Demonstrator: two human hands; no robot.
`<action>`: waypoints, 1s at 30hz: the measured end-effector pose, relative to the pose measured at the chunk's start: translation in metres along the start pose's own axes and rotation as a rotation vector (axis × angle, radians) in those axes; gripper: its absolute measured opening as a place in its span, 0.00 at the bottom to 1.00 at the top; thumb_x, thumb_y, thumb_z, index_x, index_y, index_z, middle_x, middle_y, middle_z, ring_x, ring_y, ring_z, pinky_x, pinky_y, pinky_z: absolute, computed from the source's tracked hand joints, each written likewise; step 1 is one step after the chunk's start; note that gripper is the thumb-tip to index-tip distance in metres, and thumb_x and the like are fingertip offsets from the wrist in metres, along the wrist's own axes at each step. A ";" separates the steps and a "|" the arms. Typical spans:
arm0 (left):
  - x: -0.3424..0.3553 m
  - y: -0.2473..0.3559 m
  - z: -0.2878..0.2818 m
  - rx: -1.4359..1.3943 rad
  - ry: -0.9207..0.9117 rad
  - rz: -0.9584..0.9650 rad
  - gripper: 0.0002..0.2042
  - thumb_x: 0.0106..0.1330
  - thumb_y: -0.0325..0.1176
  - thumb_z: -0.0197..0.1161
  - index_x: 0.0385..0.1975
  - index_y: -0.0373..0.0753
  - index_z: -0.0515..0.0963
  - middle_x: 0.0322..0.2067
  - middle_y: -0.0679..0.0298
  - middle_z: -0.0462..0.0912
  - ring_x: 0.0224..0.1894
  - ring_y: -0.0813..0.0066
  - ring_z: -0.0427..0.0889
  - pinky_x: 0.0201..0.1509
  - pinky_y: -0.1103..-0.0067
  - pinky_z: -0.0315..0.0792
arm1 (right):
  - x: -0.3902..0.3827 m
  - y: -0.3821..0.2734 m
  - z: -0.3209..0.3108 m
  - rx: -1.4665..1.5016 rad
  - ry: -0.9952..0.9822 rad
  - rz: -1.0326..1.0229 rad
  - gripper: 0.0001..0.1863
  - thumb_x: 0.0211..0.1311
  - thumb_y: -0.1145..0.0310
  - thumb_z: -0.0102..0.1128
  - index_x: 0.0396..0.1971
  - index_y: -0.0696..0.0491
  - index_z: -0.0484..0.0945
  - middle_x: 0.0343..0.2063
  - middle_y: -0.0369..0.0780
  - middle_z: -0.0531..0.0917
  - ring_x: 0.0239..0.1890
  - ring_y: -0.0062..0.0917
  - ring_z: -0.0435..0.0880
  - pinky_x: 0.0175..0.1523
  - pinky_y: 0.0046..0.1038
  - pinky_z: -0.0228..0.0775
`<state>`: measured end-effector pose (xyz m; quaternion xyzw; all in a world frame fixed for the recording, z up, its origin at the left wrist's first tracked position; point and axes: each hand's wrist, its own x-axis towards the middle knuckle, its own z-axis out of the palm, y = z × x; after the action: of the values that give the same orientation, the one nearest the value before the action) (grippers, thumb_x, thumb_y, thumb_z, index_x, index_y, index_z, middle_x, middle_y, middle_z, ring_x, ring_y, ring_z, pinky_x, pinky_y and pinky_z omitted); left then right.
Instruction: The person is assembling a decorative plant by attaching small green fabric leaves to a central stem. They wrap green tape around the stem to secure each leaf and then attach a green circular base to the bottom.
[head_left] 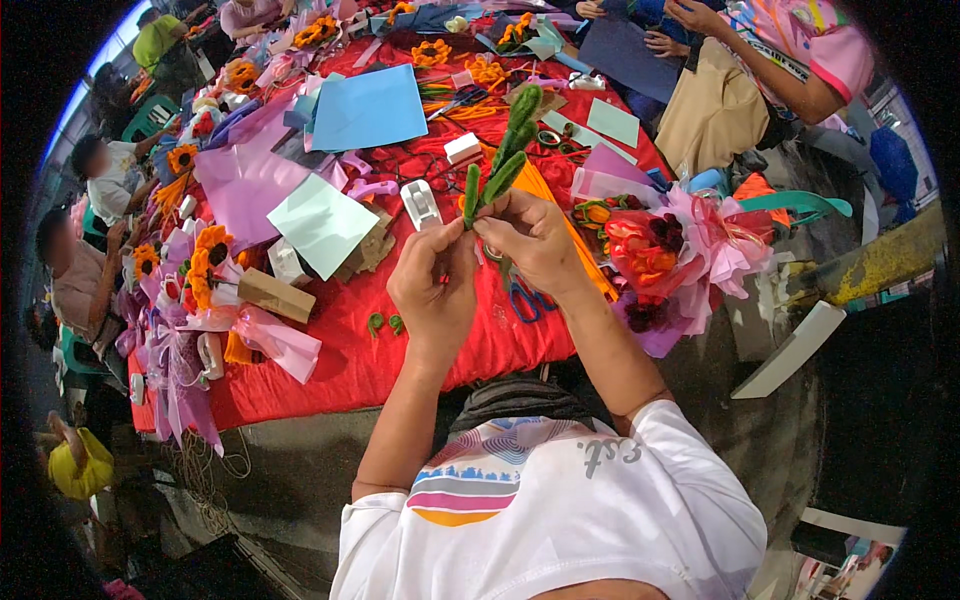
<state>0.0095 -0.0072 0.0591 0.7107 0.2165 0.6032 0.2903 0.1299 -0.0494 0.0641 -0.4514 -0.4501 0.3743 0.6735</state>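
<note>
Above the near part of the red-covered table, both my hands are raised close together. My left hand (435, 278) pinches the lower end of a fuzzy green pipe-cleaner piece (518, 125), shaped into upright leaf-like loops. The fingers of my right hand (535, 240) close around its base, just beside the left fingertips. Two small green curls (376, 324) lie on the cloth left of my left wrist. Scissors (527, 300) with blue handles rest under my right forearm, partly hidden. A white tape dispenser (420, 204) sits just behind my left hand.
Orange pipe cleaners (584, 248) lie to the right, near a red and pink wrapped bouquet (645, 250). Pale green paper (322, 225), a blue sheet (370, 108) and orange crocheted-looking flowers (210, 255) cover the left side. Other people sit around the table (350, 365).
</note>
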 end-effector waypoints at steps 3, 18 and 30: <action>-0.006 -0.002 -0.001 -0.146 -0.013 -0.245 0.05 0.56 0.22 0.59 0.31 0.32 0.74 0.22 0.68 0.74 0.21 0.89 0.70 0.21 0.90 0.63 | 0.000 -0.002 0.001 0.034 -0.026 0.007 0.03 0.54 0.74 0.55 0.29 0.55 0.74 0.23 0.28 0.75 0.24 0.07 0.68 0.28 0.12 0.60; 0.004 0.008 -0.007 -0.476 -0.085 -0.594 0.05 0.59 0.26 0.57 0.32 0.30 0.73 0.22 0.64 0.77 0.21 0.82 0.75 0.25 0.87 0.70 | 0.002 -0.003 -0.003 0.211 -0.123 0.066 0.03 0.54 0.74 0.56 0.29 0.54 0.75 0.22 0.30 0.76 0.24 0.10 0.70 0.29 0.14 0.63; 0.001 0.007 -0.006 -0.683 -0.105 -0.609 0.09 0.60 0.34 0.57 0.31 0.34 0.73 0.21 0.70 0.74 0.15 0.89 0.65 0.16 0.91 0.57 | -0.001 -0.011 0.010 0.416 -0.099 0.160 0.03 0.55 0.72 0.54 0.29 0.55 0.74 0.23 0.31 0.76 0.25 0.11 0.73 0.30 0.14 0.64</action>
<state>0.0033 -0.0112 0.0653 0.5080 0.1893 0.4905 0.6823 0.1213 -0.0507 0.0761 -0.3184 -0.3582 0.5330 0.6973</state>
